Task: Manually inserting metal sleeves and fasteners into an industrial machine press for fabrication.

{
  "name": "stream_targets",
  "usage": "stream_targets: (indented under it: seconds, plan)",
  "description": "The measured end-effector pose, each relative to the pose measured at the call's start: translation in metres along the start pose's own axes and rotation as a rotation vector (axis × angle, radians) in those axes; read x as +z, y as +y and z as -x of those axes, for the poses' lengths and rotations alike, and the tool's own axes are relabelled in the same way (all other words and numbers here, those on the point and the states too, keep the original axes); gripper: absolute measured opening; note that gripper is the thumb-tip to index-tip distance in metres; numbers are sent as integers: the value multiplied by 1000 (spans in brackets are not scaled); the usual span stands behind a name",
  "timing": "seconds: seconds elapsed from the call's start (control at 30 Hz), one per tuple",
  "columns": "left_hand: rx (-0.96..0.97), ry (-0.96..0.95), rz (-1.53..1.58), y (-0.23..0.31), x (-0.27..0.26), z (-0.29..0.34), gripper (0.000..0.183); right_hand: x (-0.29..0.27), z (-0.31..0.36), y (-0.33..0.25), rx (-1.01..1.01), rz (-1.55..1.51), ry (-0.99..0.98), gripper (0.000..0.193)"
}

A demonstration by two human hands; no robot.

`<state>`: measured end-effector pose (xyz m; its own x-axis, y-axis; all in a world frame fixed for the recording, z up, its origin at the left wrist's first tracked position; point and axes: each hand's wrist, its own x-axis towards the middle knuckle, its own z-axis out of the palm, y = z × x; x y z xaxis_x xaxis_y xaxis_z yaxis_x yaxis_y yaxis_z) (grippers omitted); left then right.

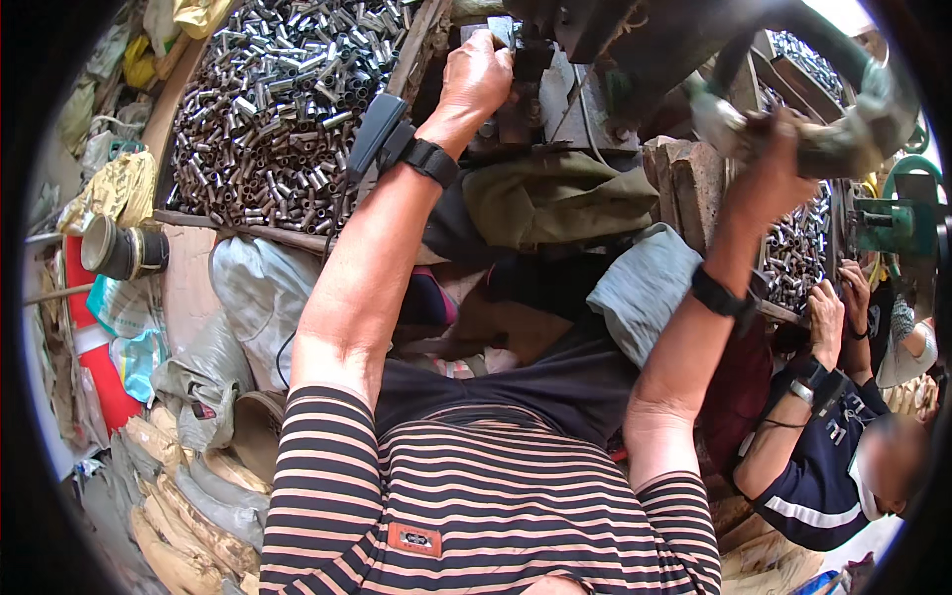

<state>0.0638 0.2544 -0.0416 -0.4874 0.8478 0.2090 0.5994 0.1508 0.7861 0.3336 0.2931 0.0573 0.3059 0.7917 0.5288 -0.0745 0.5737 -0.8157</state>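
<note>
My left hand (478,77) reaches up to the dark machine (593,99) in front of me. Its fingers are closed on a small shiny metal piece (502,34) at the machine's left side. Over on the right, my right hand (769,178) is wrapped round the machine's big curved handwheel (878,114), at a part bound with pale cloth. That hand and the near part of the wheel are blurred by motion. Left of my left hand lies a heap of short metal tubes (288,109) in a wooden tray; some look shiny, others rusty brown.
An olive cloth (555,198) hangs below the machine. Another tray of metal tubes (798,238) stands at the right. Beside it a co-worker (823,436) has both hands raised at its edge. Sacks and bundled gloves (178,496) pile up at the lower left.
</note>
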Motion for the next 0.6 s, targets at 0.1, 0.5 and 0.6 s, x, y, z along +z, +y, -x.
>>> stream_targets:
  seconds: [0.1, 0.5, 0.6]
  plan:
    - [-124, -176, 170, 3, -11, -5, 20, 0, -1, -7, 7, -35, 49, 13]
    - [-460, -77, 916, -5, -30, 4, 22, -8, -48, -65, 165, 128, -302, 26]
    - [-347, -67, 765, -5, -21, 5, 22, -8, -55, -65, 165, 51, -316, 29]
